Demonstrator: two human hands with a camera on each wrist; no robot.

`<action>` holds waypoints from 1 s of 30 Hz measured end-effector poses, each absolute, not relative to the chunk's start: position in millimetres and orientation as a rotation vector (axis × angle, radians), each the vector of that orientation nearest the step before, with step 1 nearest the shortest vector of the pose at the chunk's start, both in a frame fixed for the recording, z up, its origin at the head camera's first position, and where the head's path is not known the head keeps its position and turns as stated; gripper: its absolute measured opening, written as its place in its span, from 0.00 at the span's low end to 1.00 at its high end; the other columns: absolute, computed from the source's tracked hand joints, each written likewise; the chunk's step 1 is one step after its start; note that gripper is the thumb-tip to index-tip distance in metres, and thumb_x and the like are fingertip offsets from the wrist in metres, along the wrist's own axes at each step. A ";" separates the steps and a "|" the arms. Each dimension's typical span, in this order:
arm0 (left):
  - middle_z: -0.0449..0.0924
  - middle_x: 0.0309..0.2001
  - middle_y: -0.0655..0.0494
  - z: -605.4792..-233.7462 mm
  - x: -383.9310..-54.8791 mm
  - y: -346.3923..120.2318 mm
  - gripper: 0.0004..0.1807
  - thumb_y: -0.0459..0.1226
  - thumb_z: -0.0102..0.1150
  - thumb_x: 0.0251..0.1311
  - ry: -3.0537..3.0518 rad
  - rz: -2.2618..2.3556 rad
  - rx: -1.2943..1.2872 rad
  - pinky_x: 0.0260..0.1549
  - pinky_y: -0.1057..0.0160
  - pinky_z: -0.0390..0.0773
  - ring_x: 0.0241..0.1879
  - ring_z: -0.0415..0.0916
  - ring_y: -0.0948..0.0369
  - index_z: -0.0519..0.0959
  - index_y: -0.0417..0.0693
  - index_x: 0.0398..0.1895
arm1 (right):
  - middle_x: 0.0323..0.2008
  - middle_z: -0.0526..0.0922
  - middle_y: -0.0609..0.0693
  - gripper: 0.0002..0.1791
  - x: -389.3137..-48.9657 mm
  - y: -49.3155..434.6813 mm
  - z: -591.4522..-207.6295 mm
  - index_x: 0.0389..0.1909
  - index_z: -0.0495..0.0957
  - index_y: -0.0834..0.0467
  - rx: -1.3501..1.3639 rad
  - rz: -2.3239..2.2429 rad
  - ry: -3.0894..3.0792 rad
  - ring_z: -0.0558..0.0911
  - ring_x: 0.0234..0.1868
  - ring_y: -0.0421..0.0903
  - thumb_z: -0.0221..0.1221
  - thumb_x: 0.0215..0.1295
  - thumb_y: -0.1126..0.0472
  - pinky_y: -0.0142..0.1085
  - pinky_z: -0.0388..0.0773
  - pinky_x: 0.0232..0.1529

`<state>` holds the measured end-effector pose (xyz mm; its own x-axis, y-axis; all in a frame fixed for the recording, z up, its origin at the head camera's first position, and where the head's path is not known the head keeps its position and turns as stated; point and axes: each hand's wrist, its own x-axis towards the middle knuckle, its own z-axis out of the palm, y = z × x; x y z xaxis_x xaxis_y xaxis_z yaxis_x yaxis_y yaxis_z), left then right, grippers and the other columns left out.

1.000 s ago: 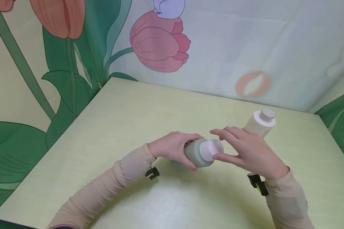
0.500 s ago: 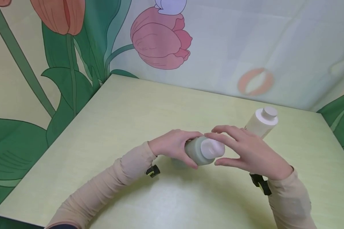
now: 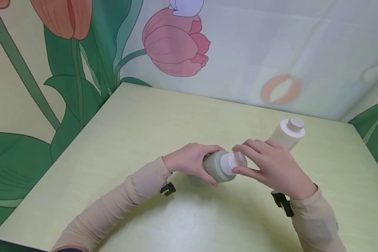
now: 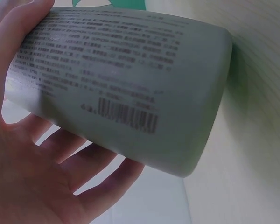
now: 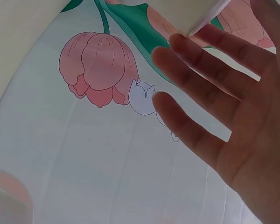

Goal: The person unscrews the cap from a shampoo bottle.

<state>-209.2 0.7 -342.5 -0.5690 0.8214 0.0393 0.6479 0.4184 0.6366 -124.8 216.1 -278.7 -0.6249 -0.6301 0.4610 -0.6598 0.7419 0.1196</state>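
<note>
A grey-green bottle (image 3: pixel 215 167) is tilted over the table, its white cap (image 3: pixel 228 163) pointing right. My left hand (image 3: pixel 190 159) grips the bottle round its body, thumb on the near side and fingers on the far side. In the left wrist view the bottle (image 4: pixel 126 79) shows printed lines and a barcode, with its base close to the tabletop. My right hand (image 3: pixel 271 166) pinches the cap between thumb and forefinger. Its other fingers stretch loosely in the right wrist view, where part of the cap (image 5: pixel 189 14) shows at the top.
A white bottle (image 3: pixel 285 136) with a flat cap stands upright behind my right hand, which hides its lower part. The pale table (image 3: pixel 138 122) meets a flower-printed cloth (image 3: pixel 233 52) at its back edge. Black wrist cameras sit on both sleeves.
My right hand's fingers spread and reached further over the cap, then drew back to pinch its sides. The cap has turned. The left hand and bottle have barely moved.
</note>
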 end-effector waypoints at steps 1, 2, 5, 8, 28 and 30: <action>0.74 0.41 0.74 -342.3 -209.2 0.6 0.38 0.56 0.71 0.28 2.397 0.894 1.277 0.38 0.67 0.71 0.39 0.72 0.69 0.68 0.72 0.51 | 0.32 0.77 0.40 0.22 -124.9 215.7 -278.7 0.40 0.76 0.51 0.980 0.085 -2.456 0.75 0.29 0.37 0.57 0.51 0.40 0.32 0.69 0.31; 0.74 0.41 0.74 -342.3 -209.2 0.4 0.38 0.56 0.71 0.28 2.399 0.896 1.278 0.38 0.68 0.71 0.39 0.72 0.69 0.68 0.72 0.50 | 0.32 0.77 0.40 0.22 -124.9 215.3 -278.8 0.40 0.76 0.51 0.983 0.090 -2.454 0.75 0.29 0.37 0.58 0.51 0.40 0.32 0.69 0.31; 0.74 0.41 0.74 -343.0 -209.5 -0.4 0.37 0.56 0.71 0.28 2.401 0.907 1.268 0.38 0.68 0.71 0.38 0.72 0.69 0.68 0.74 0.50 | 0.37 0.76 0.41 0.20 -124.6 215.4 -278.2 0.43 0.75 0.50 1.037 0.106 -2.466 0.76 0.31 0.37 0.59 0.52 0.45 0.33 0.70 0.32; 0.74 0.40 0.74 -343.6 -210.9 -1.9 0.36 0.56 0.71 0.28 2.400 0.920 1.260 0.38 0.68 0.71 0.39 0.72 0.69 0.68 0.74 0.49 | 0.47 0.75 0.43 0.22 -123.1 215.9 -276.2 0.50 0.72 0.47 1.113 0.115 -2.495 0.77 0.38 0.39 0.60 0.51 0.51 0.35 0.70 0.37; 0.74 0.41 0.73 -344.2 -214.8 -2.3 0.37 0.56 0.71 0.28 2.387 0.936 1.264 0.39 0.68 0.71 0.39 0.72 0.70 0.68 0.73 0.50 | 0.39 0.75 0.37 0.24 -128.2 222.1 -281.1 0.50 0.71 0.45 1.047 0.136 -2.522 0.74 0.32 0.31 0.61 0.51 0.47 0.30 0.68 0.32; 0.74 0.41 0.74 -345.4 -214.0 -2.8 0.37 0.56 0.71 0.28 2.389 0.941 1.250 0.39 0.68 0.71 0.39 0.72 0.70 0.68 0.73 0.49 | 0.47 0.74 0.40 0.29 -126.9 224.6 -280.2 0.56 0.68 0.44 1.108 0.159 -2.545 0.77 0.39 0.34 0.62 0.50 0.49 0.33 0.70 0.35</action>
